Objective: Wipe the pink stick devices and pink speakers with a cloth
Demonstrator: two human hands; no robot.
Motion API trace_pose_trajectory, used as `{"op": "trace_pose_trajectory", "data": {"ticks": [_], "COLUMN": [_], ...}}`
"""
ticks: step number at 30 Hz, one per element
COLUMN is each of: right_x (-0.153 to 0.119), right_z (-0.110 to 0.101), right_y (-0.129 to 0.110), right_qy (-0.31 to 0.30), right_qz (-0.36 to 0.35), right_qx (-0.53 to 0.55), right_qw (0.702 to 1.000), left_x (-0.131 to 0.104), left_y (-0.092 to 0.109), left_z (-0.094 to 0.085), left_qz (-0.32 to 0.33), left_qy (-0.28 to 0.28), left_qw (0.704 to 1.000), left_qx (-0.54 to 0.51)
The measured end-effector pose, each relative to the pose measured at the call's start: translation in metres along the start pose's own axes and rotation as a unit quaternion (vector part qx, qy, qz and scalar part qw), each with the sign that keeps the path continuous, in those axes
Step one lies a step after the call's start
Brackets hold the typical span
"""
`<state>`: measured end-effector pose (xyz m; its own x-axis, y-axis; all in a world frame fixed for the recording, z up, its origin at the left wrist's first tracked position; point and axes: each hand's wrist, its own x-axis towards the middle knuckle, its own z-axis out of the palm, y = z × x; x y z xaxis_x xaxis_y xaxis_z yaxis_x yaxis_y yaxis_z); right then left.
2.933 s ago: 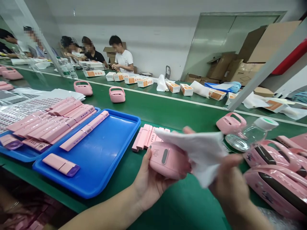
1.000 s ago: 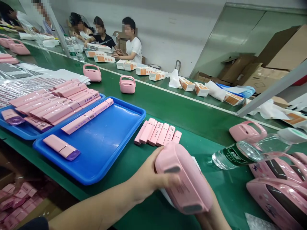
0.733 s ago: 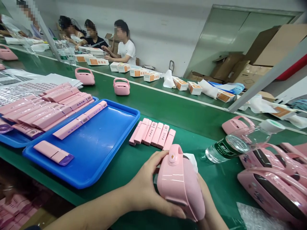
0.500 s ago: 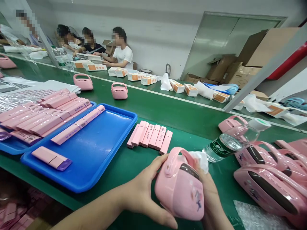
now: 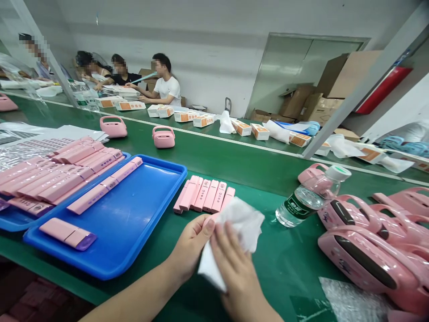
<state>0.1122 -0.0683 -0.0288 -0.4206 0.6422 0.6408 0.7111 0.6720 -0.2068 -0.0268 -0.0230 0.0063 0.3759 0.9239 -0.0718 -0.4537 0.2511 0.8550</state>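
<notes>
A white cloth (image 5: 243, 223) lies over a pink device, of which only a small pink edge shows near my left thumb. My left hand (image 5: 191, 243) grips that device at its left side, fingers curled round it. My right hand (image 5: 234, 264) presses the cloth flat against it with its fingers stretched side by side. Just beyond the cloth, several slim pink bars (image 5: 204, 195) stand in a row on the green table (image 5: 268, 250). Most of the held device is hidden by the cloth and my right hand.
On the left are a blue tray (image 5: 134, 214) with a few pink bars and another piled with pink bars (image 5: 67, 174). A water bottle (image 5: 301, 201) and several pink handled devices (image 5: 365, 259) stand on the right. People sit across the table at the back left.
The pink device has turned and is now covered by the white cloth. My right hand has moved from its right side onto the cloth. The view has shifted slightly.
</notes>
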Motion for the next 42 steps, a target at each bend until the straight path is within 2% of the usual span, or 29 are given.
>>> {"op": "trace_pose_trajectory", "data": {"ticks": [2,4,5,7,10,11,14,17,19,23,26,28,30,32,35,38,40,42], "right_x": [-0.003,-0.007,-0.009,-0.014,-0.016,-0.015,0.000,0.025,0.041,0.061,0.066,0.065,0.061,0.053,0.038,0.021,0.011,0.004], "right_z": [-0.001,-0.003,-0.004,-0.004,-0.004,-0.005,-0.014,-0.029,-0.037,-0.040,-0.038,-0.036,-0.034,-0.032,-0.031,-0.028,-0.021,-0.011], "right_y": [0.002,0.012,0.019,0.032,0.037,0.035,0.024,0.015,0.011,0.003,0.001,0.006,0.018,0.036,0.065,0.088,0.095,0.099], "right_qy": [-0.050,-0.057,-0.046,0.009,0.073,0.081,0.082,0.047,0.018,-0.017,-0.055,-0.070,-0.063,-0.020,0.076,0.112,0.107,0.098], "right_qz": [-0.070,-0.060,-0.031,0.069,0.223,0.252,0.280,0.306,0.296,0.281,0.301,0.312,0.330,0.375,0.462,0.505,0.516,0.523], "right_qx": [-0.029,-0.015,-0.001,0.047,0.162,0.203,0.278,0.287,0.263,0.215,0.252,0.319,0.398,0.468,0.537,0.589,0.614,0.628], "right_qw": [0.996,0.996,0.998,0.996,0.959,0.943,0.915,0.907,0.918,0.935,0.918,0.892,0.853,0.800,0.702,0.621,0.588,0.568], "left_x": [0.000,0.000,0.000,-0.001,-0.003,-0.003,-0.003,-0.004,-0.007,-0.012,-0.010,-0.008,-0.005,-0.003,0.000,0.004,0.011,0.024], "left_y": [0.002,0.005,0.006,0.011,0.016,0.017,0.014,0.008,0.005,0.008,0.015,0.017,0.017,0.016,0.016,0.024,0.035,0.046], "left_z": [-0.001,-0.002,-0.001,0.000,0.000,-0.001,-0.003,-0.003,-0.003,-0.004,-0.006,-0.007,-0.009,-0.011,-0.011,-0.001,0.011,0.024], "left_qz": [0.000,0.015,0.022,0.035,0.049,0.054,0.057,0.018,0.009,0.074,0.101,0.112,0.119,0.107,0.065,0.063,0.073,0.071], "left_qy": [0.005,0.012,0.018,0.028,0.024,0.024,0.017,-0.028,-0.067,-0.136,-0.160,-0.162,-0.156,-0.142,-0.067,0.022,0.041,0.060], "left_qw": [1.000,1.000,0.999,0.999,0.998,0.998,0.998,0.999,0.996,0.959,0.938,0.931,0.931,0.945,0.983,0.995,0.994,0.991], "left_qx": [-0.017,-0.019,-0.019,-0.020,-0.026,-0.029,-0.028,0.002,0.059,0.237,0.290,0.308,0.309,0.276,0.161,0.075,0.076,0.092]}}
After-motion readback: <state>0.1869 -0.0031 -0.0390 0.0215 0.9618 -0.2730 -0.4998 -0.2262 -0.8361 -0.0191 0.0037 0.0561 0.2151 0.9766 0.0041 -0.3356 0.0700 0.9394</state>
